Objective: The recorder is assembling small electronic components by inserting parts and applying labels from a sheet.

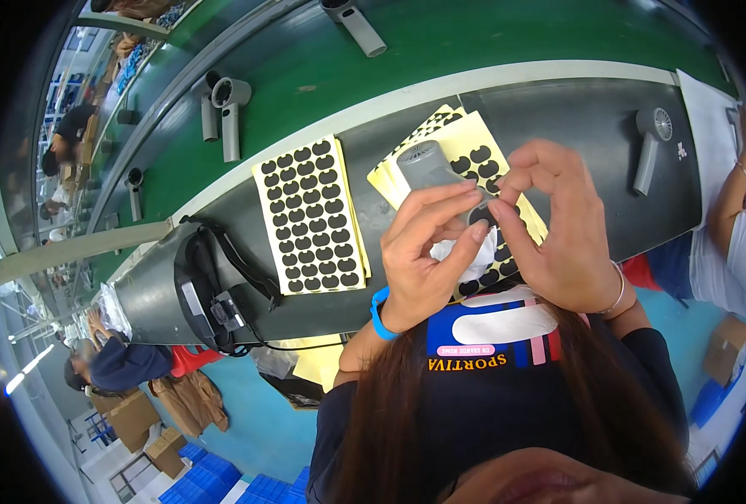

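My left hand [423,256] is closed round a small grey handheld fan [427,166], its round slotted head pointing away from me. A dark patch shows near the fan's end between my fingers. My right hand [553,223] pinches thumb and forefinger together right beside that end; whatever is between the tips is too small to make out. Beneath my hands lie yellowish sheets of black stickers [478,155], and crumpled white material [478,260] shows under the left fingers. Left of them rests another stack of black sticker sheets [312,214].
On the dark worktable, a black strapped headset [201,290] with a cable lies left, and another grey fan [651,147] right. Beyond the pale rail, more fans [232,118] rest on the green conveyor belt [306,84]. Other people sit along both sides.
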The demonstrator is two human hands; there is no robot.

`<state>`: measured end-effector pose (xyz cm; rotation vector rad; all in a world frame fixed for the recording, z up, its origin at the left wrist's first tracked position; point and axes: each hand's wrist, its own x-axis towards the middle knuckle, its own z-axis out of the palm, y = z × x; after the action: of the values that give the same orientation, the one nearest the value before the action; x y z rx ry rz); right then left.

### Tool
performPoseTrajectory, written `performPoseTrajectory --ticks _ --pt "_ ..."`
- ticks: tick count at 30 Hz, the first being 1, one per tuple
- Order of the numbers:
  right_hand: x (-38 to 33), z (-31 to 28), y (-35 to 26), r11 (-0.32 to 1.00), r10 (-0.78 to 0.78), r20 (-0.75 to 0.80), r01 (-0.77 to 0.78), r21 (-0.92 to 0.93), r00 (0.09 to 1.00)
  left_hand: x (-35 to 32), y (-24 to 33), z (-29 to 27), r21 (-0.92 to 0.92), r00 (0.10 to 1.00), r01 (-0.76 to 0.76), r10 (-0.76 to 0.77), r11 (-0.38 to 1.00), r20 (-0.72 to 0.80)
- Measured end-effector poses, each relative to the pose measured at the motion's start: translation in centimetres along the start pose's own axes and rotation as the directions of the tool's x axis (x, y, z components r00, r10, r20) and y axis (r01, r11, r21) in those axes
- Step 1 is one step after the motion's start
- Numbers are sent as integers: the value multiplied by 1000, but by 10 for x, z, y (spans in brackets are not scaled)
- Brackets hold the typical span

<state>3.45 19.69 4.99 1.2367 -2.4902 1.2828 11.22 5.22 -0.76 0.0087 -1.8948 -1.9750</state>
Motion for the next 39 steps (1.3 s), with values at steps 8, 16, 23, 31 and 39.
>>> performPoseTrajectory --ticks 8,16,23,31,39 --pt "13 4 22 992 119 -122 -113 59 985 -3 5 -6 -70 997 21 -26 997 -74" --pt "12 39 28 954 60 260 -132 268 964 -4 6 -18 -109 997 8 -17 994 -81" --pt "16 53 26 957 25 279 -103 271 960 -1 10 -22 -7 970 156 -155 988 -187" --pt "13 65 30 954 -16 237 -56 296 971 6 12 -27 -189 954 197 -233 962 -190" --pt "39 73 30 863 -5 360 -178 474 933 22 19 -47 -233 931 293 -332 927 -151"
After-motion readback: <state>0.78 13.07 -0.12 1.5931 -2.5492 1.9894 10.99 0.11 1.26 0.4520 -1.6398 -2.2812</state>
